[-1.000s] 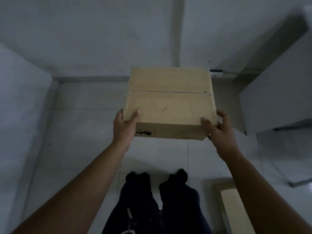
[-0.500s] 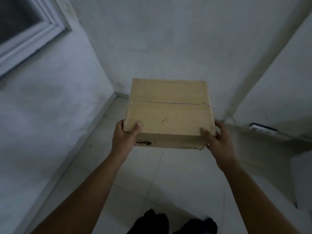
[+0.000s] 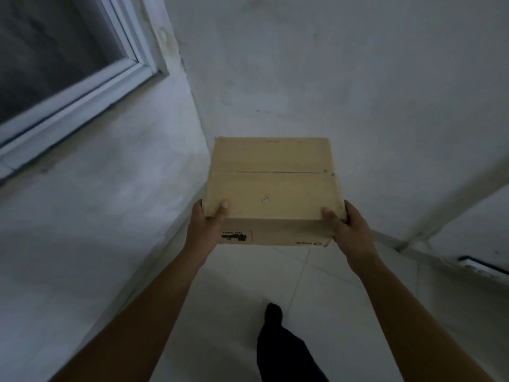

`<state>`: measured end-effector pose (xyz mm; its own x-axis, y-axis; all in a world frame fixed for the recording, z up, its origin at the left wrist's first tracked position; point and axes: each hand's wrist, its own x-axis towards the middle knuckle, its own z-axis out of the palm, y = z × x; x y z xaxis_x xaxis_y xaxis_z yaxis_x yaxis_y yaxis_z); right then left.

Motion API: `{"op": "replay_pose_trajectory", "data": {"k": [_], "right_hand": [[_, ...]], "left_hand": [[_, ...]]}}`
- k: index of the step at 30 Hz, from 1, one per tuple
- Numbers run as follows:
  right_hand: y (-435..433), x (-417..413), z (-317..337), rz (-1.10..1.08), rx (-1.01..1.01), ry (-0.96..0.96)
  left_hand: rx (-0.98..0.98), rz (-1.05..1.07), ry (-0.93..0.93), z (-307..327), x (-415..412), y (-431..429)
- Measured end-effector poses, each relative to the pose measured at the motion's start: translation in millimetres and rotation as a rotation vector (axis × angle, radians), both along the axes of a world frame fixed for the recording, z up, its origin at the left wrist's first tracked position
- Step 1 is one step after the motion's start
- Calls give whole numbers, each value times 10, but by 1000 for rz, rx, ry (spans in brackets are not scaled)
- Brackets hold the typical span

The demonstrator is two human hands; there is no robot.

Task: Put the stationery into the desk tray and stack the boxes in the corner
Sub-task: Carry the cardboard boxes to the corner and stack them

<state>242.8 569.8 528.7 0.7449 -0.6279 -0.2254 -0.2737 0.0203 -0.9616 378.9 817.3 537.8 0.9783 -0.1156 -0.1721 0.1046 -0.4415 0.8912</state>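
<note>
A person carried a closed cardboard box [image 3: 272,188] level in front of them, in the air above a pale tiled floor [image 3: 316,282]. The left hand [image 3: 205,230] clasped the box's near left corner, and the right hand [image 3: 349,235] clasped the near right corner. Each thumb pressed down on the top flap. The right fingers wrapped round the side, while the left fingers were hidden behind the box. Gripping opposite corners likely kept the box flat and steady, ready to be lowered. The box's far edge pointed toward the room corner [image 3: 199,150], where a wall with a window [image 3: 63,51] met a plain wall. No other box showed on the floor there, so this one seemed to be the base of the stack. One dark-socked foot [image 3: 272,312] stood on the floor below the box.

Compared with a second earlier, the view had swung left. A white cabinet and a flat carton on the floor had gone from sight. The window now filled far more of the upper left, and the room corner sat closer. The two-handed hold had not changed.
</note>
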Motion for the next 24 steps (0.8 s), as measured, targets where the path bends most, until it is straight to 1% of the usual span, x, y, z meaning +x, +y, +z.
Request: {"op": "replay_pose_trajectory", "data": {"k": [4,8,13,19,22,24], "right_hand": [[-67,783,-18,8,-3,1],[-42,1598,-39,43,43,22],[89,2396,-106,76,98,112],[343,3331,-405,-19,227,163],[544,3732,-556,-89,245,268],[643,3944,-684,-128,315,351]], "left_hand": [[10,0,7,57,745,-15],[25,15,22,96,1533,13],[41,-28,98,-15,2389,166],[26,-119,183,-390,3496,295],[56,-185,220,-549,4115,354],[70,-213,245,-659,4449,375]]}}
